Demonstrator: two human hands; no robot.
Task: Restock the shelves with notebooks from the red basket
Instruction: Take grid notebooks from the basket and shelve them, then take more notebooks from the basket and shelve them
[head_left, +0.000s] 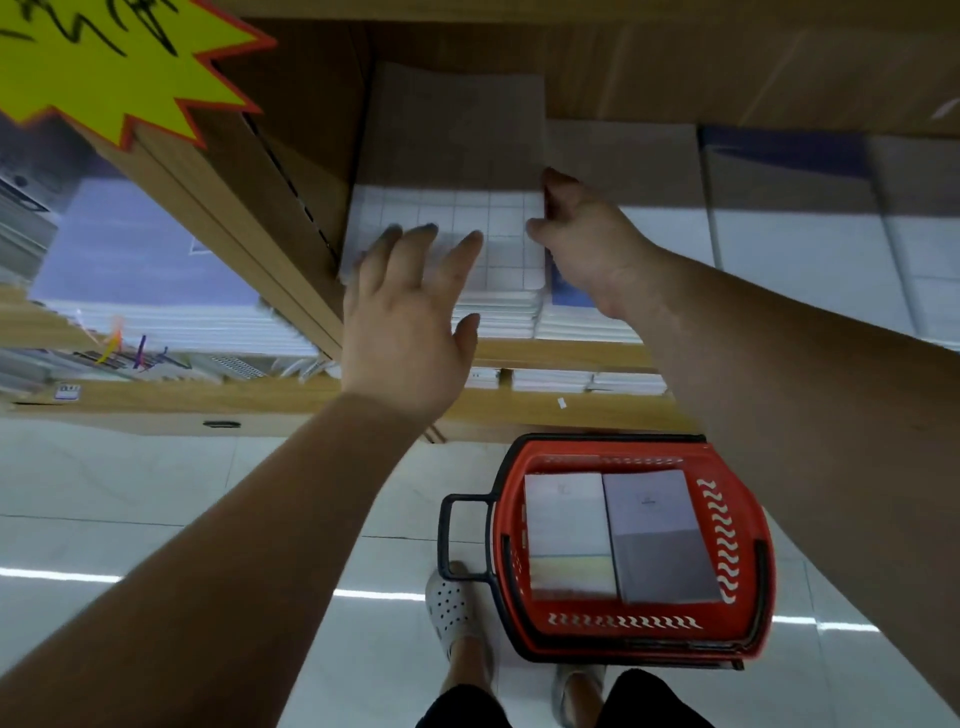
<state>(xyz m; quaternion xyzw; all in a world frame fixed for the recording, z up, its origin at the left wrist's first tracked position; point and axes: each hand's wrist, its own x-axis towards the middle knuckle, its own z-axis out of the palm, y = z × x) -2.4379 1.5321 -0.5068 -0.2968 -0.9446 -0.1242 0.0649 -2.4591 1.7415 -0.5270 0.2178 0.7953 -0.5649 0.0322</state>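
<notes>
Notebooks lie nearest, flat in the red basket (727, 545) on the floor just in front of the shelf (561, 353): a pale notebook (566, 525) by the basket's left wall and a grey notebook (660, 535) touching it on the right, both with their long axes running toward the shelf. Further out, the left hand (405, 322) is spread with straight fingers and grips nothing, its fingertips over the front edge of the grid notebook (467, 208). This one tops a stack at the shelf's front left corner, against the wooden divider. It lies flat, face up, with its long axis running from the shelf's front edge to its back. The right hand (587, 244) has its fingers curled onto that notebook's right long edge and seems to pinch it. These look thin and light, with soft covers likely to bend and slide over each other. A grip on the long edge, thumb above and fingers beneath, should serve best, with a flat palm steadying the stack
</notes>
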